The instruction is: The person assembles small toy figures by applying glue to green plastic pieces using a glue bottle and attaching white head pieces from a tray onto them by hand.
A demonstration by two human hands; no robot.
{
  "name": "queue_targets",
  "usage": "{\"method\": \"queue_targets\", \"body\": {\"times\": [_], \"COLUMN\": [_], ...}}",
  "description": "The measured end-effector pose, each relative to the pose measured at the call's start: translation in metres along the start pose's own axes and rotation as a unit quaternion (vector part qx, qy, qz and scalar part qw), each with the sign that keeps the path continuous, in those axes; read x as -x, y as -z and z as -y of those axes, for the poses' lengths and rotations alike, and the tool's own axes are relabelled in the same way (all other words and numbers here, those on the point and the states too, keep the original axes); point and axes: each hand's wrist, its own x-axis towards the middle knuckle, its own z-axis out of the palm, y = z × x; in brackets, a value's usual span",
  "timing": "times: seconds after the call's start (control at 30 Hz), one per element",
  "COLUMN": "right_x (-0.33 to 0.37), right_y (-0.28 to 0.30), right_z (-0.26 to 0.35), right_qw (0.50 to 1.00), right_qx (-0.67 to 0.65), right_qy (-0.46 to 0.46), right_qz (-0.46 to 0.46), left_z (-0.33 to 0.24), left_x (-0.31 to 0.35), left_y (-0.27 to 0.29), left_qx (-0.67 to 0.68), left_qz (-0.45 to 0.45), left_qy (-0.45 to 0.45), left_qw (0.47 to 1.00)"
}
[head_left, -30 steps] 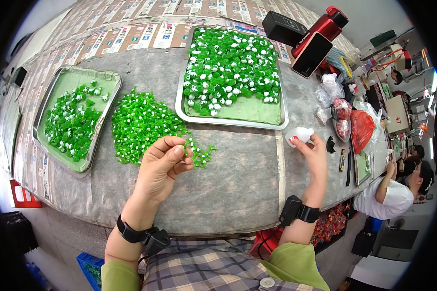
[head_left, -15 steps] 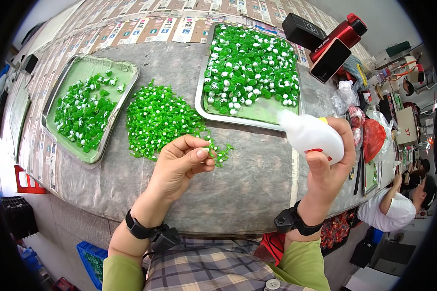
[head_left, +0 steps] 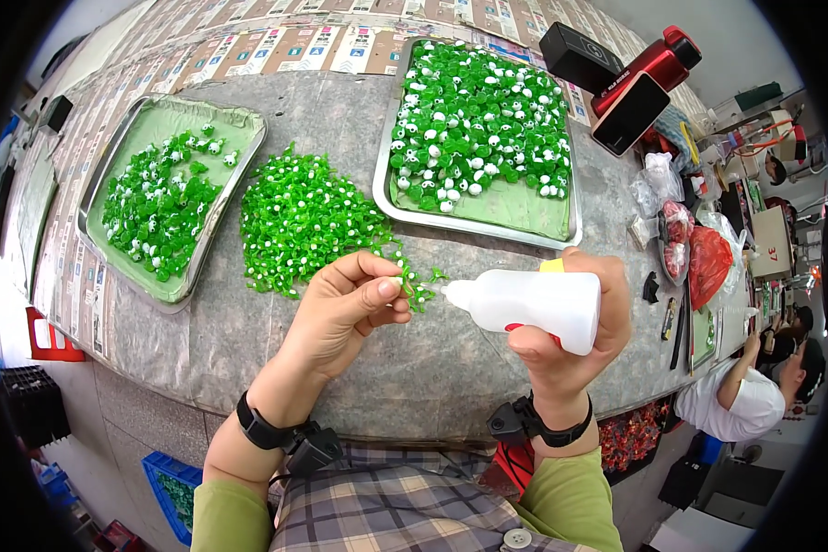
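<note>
Between thumb and forefinger, my left hand (head_left: 348, 302) pinches a small green and white plastic piece (head_left: 401, 280), partly hidden by the fingertips. My right hand (head_left: 580, 331) is wrapped round a white squeeze bottle (head_left: 529, 302) tipped on its side. The bottle's narrow nozzle points left, close to the pinched piece; whether they touch I cannot tell. Behind my left hand spreads a loose heap of small green pieces with white tips (head_left: 308, 221), and a few stray ones lie beside my fingers.
A large metal tray (head_left: 477, 232) of green and white pieces stands beyond the bottle, a smaller tray (head_left: 213, 241) at left. At the far right are a black box (head_left: 575, 53), red bottle (head_left: 658, 64), phone (head_left: 631, 112) and plastic bags (head_left: 708, 267). Another person (head_left: 736, 396) sits at right.
My right hand has swung the squeeze bottle left and down, from near the large tray to beside the piece in my left hand. My left hand has barely moved.
</note>
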Motion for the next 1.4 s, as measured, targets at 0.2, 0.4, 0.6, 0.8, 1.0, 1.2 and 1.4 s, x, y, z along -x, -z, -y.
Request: {"method": "queue_targets", "body": {"times": [0.2,0.4,0.6,0.8,1.0,1.2,1.4], "right_x": [0.0,0.0004,0.0017,0.0019,0.0038,0.0055,0.0032], "right_y": [-0.0011,0.0004,0.0006,-0.0017,0.0016,0.0027,0.0006], "right_z": [0.0001,-0.0005,-0.0008,-0.0027,-0.0022,-0.0034,-0.0022], "right_qw": [1.0,0.999,0.999,0.999,0.998,0.998,0.998], "right_qx": [0.005,0.025,0.017,0.011,-0.019,0.002,-0.01], "right_qy": [-0.008,-0.01,-0.02,-0.038,-0.032,-0.05,-0.058], "right_qz": [0.005,0.024,-0.019,-0.016,-0.049,-0.028,-0.012], "left_z": [-0.0008,-0.0007,-0.0003,-0.0001,-0.0004,-0.0008,-0.0005], "left_x": [0.0003,0.0005,0.0003,-0.0005,0.0004,0.0009,0.0009], "left_y": [-0.0012,-0.0017,-0.0009,-0.0012,-0.0019,-0.0058,-0.0046], "left_qx": [0.002,0.002,0.004,-0.009,-0.02,-0.061,-0.058], "left_qz": [-0.001,-0.003,0.0,-0.008,-0.009,-0.048,-0.045], "left_qy": [0.004,0.004,0.007,0.014,-0.014,-0.076,-0.083], "left_qw": [1.0,1.0,1.0,1.0,1.0,0.994,0.994]}}
